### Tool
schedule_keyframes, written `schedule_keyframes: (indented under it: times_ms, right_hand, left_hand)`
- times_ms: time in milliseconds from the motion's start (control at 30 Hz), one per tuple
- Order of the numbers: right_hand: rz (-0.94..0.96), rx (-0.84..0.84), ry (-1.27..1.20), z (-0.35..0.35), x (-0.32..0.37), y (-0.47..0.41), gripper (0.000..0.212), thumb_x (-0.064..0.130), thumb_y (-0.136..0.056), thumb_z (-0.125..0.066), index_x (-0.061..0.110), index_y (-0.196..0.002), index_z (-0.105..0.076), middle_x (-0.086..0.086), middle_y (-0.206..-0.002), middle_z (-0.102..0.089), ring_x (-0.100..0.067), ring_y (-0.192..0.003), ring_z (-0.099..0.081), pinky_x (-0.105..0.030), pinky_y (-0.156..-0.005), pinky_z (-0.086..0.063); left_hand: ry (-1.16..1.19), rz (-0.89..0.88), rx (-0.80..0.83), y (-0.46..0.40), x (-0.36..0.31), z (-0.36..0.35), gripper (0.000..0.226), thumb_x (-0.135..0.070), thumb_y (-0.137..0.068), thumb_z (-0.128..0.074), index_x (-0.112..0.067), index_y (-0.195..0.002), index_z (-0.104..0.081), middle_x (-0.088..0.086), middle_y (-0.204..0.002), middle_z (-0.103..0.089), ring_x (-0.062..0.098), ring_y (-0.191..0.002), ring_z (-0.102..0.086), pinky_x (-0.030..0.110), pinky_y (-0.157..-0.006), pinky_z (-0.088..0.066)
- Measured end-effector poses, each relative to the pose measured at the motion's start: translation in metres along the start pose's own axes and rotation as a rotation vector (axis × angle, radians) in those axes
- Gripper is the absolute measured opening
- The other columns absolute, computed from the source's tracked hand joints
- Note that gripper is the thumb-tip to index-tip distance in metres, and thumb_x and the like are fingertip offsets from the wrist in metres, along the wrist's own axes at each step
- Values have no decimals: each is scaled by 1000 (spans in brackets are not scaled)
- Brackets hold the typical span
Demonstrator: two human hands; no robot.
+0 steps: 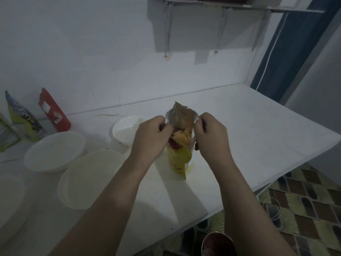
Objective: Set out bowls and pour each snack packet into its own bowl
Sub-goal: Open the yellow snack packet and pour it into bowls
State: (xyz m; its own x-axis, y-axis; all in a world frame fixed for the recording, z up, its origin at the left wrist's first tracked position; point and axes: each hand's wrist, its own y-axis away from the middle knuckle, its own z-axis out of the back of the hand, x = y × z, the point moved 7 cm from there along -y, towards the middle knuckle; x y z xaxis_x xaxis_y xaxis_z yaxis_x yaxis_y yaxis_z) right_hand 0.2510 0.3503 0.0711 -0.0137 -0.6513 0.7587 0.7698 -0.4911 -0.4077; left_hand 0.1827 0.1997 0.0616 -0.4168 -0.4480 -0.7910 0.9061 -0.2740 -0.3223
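A yellow snack packet (178, 159) stands upright on the white counter (249, 130) in the middle of the view. My left hand (151, 137) pinches the left side of its top and my right hand (210, 135) pinches the right side. The top gapes between them, showing the silvery inner foil and yellow chips inside. A small white bowl (123, 130) sits just behind my left hand. Two larger white bowls (53, 150) (86, 178) stand to the left. A red packet (53, 111) and a yellow-green packet (24, 121) lean against the wall at the far left.
Another packet (5, 133) is cut off by the left frame edge, and a pale round rim (9, 196) shows at the lower left. A metal pot (217, 242) stands on the patterned floor below the counter's front edge. A shelf bracket (168, 30) hangs on the wall above.
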Motion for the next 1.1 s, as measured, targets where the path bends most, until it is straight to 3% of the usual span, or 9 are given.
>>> schedule_keyframes:
  times_ms: [133, 267, 400, 533, 633, 700, 833, 967, 1100]
  right_hand:
    - [19, -133, -34, 15, 1, -4, 25, 15, -99, -39, 0, -82, -52, -14, -75, -58, -31, -68, -61, -41, -60, -50]
    - [150, -156, -77, 9, 25, -3, 22, 10, -99, -41, 1, -82, -51, 1, -70, -49, -11, -66, -45, -14, -56, -33]
    - [287, -82, -142, -3, 57, -5, 22, 8, -100, -43, 5, -79, -48, 5, -69, -45, -6, -64, -41, -11, -59, -32]
    - [404, -16, -201, -26, 100, -5, 23, 8, -100, -43, 6, -78, -48, 2, -71, -45, -4, -64, -40, -11, -60, -31]
    - [478, 39, -272, -51, 142, 0, 20, 8, -100, -42, 7, -81, -51, 2, -74, -48, -3, -67, -43, -10, -61, -32]
    - [518, 83, -327, -69, 173, 6, 20, 8, -100, -42, 6, -83, -52, 2, -74, -49, -3, -67, -43, -11, -62, -34]
    - [557, 189, -449, -104, 227, 21, 21, 9, -100, -41, 8, -82, -52, 2, -72, -50, -4, -65, -44, -15, -61, -35]
    - [547, 275, -525, -143, 265, 40, 21, 14, -100, -40, 9, -83, -52, 1, -72, -51, -7, -66, -46, -22, -60, -38]
    - [547, 310, -538, -180, 292, 60, 24, 14, -100, -40, 1, -85, -53, -8, -73, -53, -13, -64, -46, -22, -58, -37]
  left_hand:
    - [-27, -55, -229, -4, 1, 24, 35, -25, -89, -48, -4, -63, -37, 3, -54, -34, 14, -53, -29, 30, -51, -24]
    - [180, -40, -201, 1, -5, 21, 40, -34, -93, -49, -13, -60, -41, -8, -53, -39, 6, -52, -35, 14, -49, -29]
    - [590, 198, -231, -2, 26, 30, 47, -46, -96, -37, -9, -71, -53, 1, -66, -52, 14, -66, -47, 29, -68, -42]
    - [503, 471, -106, -12, 73, 46, 26, -29, -99, -36, -13, -99, -56, 6, -98, -61, 23, -93, -54, 39, -85, -47]
    - [582, 745, 46, -4, 108, 67, 24, -32, -98, -46, -13, -110, -56, 9, -114, -59, 29, -109, -54, 42, -94, -45]
    - [695, 750, 64, -1, 119, 95, 24, -33, -94, -52, -13, -106, -57, 10, -111, -60, 30, -107, -56, 41, -89, -43]
    - [898, 722, -63, 5, 146, 160, 17, -28, -96, -49, -15, -88, -57, 6, -92, -59, 22, -86, -56, 37, -89, -44]
    - [957, 696, -230, 11, 184, 223, 17, -24, -96, -48, -18, -84, -57, 1, -80, -53, 14, -68, -50, 24, -64, -42]
    - [984, 607, -314, 15, 214, 275, 20, -28, -99, -48, -17, -96, -65, 6, -84, -67, 17, -70, -65, 27, -64, -52]
